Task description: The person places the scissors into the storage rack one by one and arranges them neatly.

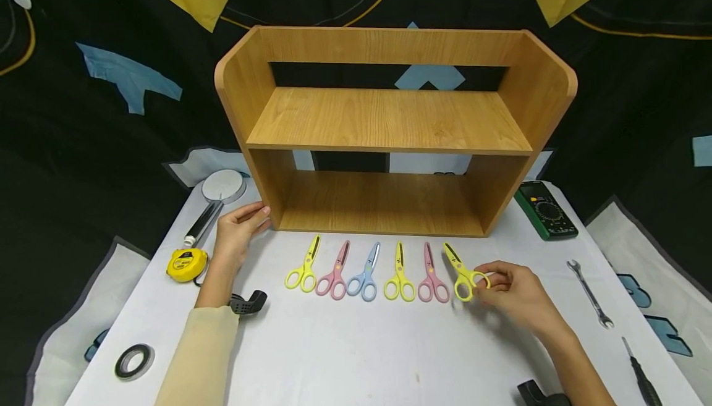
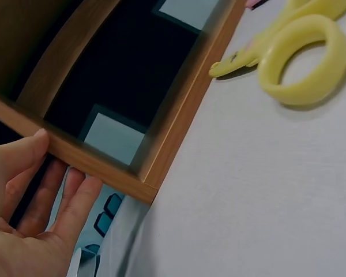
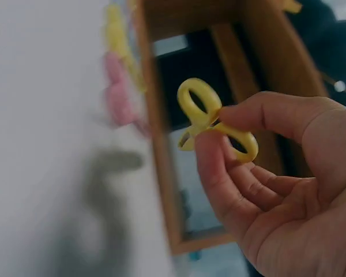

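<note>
- White table cover [image 1: 356, 344] against a dark patterned backdrop; wooden two-tier shelf [image 1: 389, 122] stands at the back of the table, both tiers bare.
- Right hand [image 1: 517, 298] pinches the handle loops of the rightmost yellow scissors [image 1: 460, 270] between thumb and fingers; the right wrist view shows the loops raised off the table, blades pointing toward the shelf.
- Left hand [image 1: 239, 230] has straight fingers lying along the shelf's lower left front edge, thumb on the panel, bracing it, nothing gripped.
- Doing this well, my read: keep the pinch on both loops so the blades stay closed, lift straight up to clear the neighbouring pink pair, keep the left hand steadying the shelf.
- Count: six scissors in one row in front of the shelf: three yellow, two pink, one blue.
- One each: tape measure [image 1: 186, 264], multimeter [image 1: 545, 210], wrench [image 1: 589, 291].
</note>
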Tool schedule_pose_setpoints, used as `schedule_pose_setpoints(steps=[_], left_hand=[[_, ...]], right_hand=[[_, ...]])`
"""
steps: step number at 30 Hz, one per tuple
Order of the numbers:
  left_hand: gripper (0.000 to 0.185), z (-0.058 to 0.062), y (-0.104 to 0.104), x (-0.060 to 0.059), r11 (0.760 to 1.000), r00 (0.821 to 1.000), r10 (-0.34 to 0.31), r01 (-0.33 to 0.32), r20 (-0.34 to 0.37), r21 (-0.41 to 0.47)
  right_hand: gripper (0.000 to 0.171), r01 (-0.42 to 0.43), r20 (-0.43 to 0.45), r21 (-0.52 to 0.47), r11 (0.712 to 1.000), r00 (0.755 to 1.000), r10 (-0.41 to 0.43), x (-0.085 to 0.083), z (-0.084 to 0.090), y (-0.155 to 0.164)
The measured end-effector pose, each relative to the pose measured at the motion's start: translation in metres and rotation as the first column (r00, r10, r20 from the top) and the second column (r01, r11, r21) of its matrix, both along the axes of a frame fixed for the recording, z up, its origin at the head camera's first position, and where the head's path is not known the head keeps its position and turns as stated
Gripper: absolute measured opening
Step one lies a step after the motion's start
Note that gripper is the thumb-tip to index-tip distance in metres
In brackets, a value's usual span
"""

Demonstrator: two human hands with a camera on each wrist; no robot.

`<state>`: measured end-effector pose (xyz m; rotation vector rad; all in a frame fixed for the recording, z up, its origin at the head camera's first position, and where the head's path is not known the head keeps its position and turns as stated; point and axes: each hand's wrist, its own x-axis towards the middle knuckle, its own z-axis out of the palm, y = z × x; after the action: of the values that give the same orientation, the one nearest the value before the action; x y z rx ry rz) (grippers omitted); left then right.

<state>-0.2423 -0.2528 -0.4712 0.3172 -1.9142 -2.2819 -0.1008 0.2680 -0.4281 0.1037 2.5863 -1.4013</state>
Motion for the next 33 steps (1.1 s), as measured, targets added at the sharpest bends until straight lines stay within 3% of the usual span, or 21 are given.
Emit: schedule_pose_setpoints(steps=[4, 7, 12, 16, 20, 27, 33], left_hand=[[0.043, 0.001, 0.000, 0.000, 1.000, 1.000, -0.004, 0.004, 0.011, 0.014], [0.045, 0.001, 0.001, 0.001, 1.000, 1.000, 0.005, -0.005, 0.013, 0.009], [0.047, -0.001, 0.003, -0.001, 1.000, 1.000, 0.024, -0.023, 0.018, -0.011], [0.043, -0.001, 0.004, -0.001, 0.999, 0.999, 0.038, -0.038, 0.018, 0.003], [0.040, -0.001, 0.005, -0.001, 0.999, 0.999, 0.041, -0.041, 0.018, 0.014], [0.044, 0.000, 0.007, -0.001, 0.999, 0.999, 0.052, -0.052, 0.015, 0.009], [0.038, -0.001, 0.009, 0.000, 0.997, 0.997, 0.074, -0.074, 0.003, 0.030]], right_hand=[[0.046, -0.031, -0.068, -0.119, 0.992, 0.997, 0.023, 0.003, 0.030, -0.007], [0.046, -0.065, -0.147, -0.149, 0.987, 0.988, 0.043, 0.004, 0.057, -0.018], [0.039, -0.139, -0.316, -0.220, 0.966, 0.947, 0.064, -0.008, 0.103, -0.045], [0.039, -0.180, -0.402, -0.282, 0.942, 0.914, 0.054, -0.034, 0.134, -0.075], [0.041, -0.201, -0.427, -0.318, 0.926, 0.903, 0.049, -0.072, 0.156, -0.114], [0.041, -0.210, -0.382, -0.317, 0.925, 0.921, 0.078, -0.134, 0.183, -0.179], [0.037, -0.194, -0.322, -0.283, 0.939, 0.942, 0.097, -0.168, 0.190, -0.229]])
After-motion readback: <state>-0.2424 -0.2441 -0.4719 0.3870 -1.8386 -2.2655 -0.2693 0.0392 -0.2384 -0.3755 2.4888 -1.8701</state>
